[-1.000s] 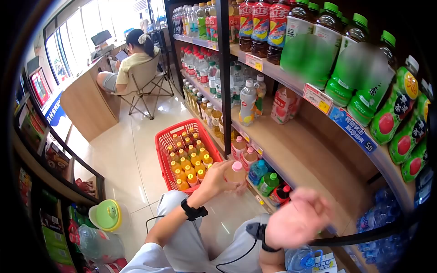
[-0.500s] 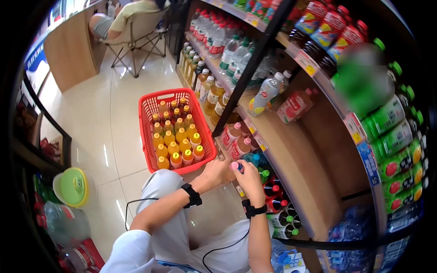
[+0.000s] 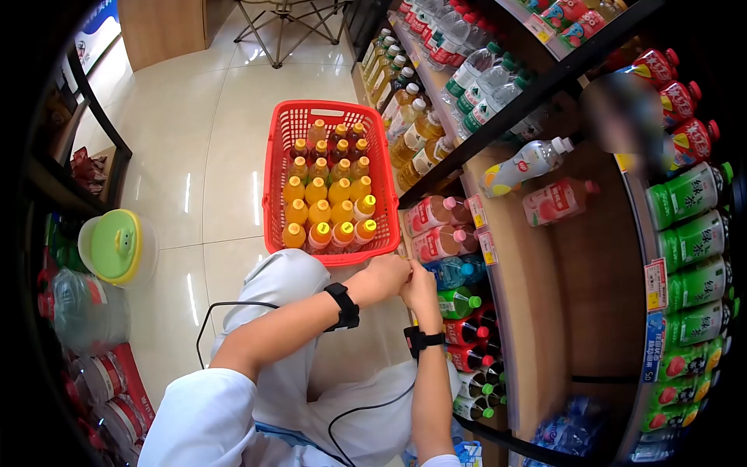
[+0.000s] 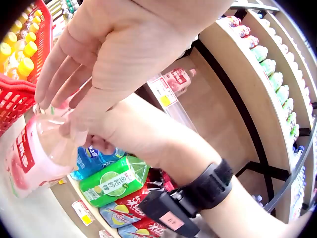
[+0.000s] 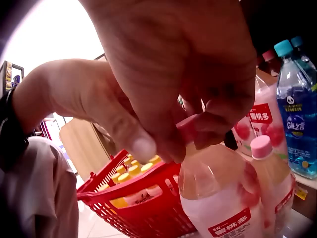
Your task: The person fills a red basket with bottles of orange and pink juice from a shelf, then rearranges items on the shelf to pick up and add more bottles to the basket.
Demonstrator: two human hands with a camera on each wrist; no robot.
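In the right wrist view, a peach drink bottle [image 5: 218, 191] with a pink cap stands in front of the red basket [image 5: 153, 208]. My right hand [image 3: 421, 292] pinches it at the cap. My left hand [image 3: 380, 280] meets the right one over the bottle top, its thumb beside the right fingers. Its fingers stretch out fairly straight past the neck in the left wrist view, where the same bottle shows at lower left. From the head view the hands hide that bottle. Another pink-capped bottle [image 5: 272, 181] is right beside it.
Rows of yellow-capped bottles [image 3: 317, 191] fill the basket on the floor to the left. To the right, the low shelf holds peach, blue, green and red drinks [image 3: 467, 331]. Two bottles lie on the shelf board [image 3: 537, 272] above. A lidded tub [image 3: 114, 247] stands far left.
My right hand came in from the right to the bottle and now meets the left at its top. The head view has tilted down and turned, bringing the basket closer to the middle.
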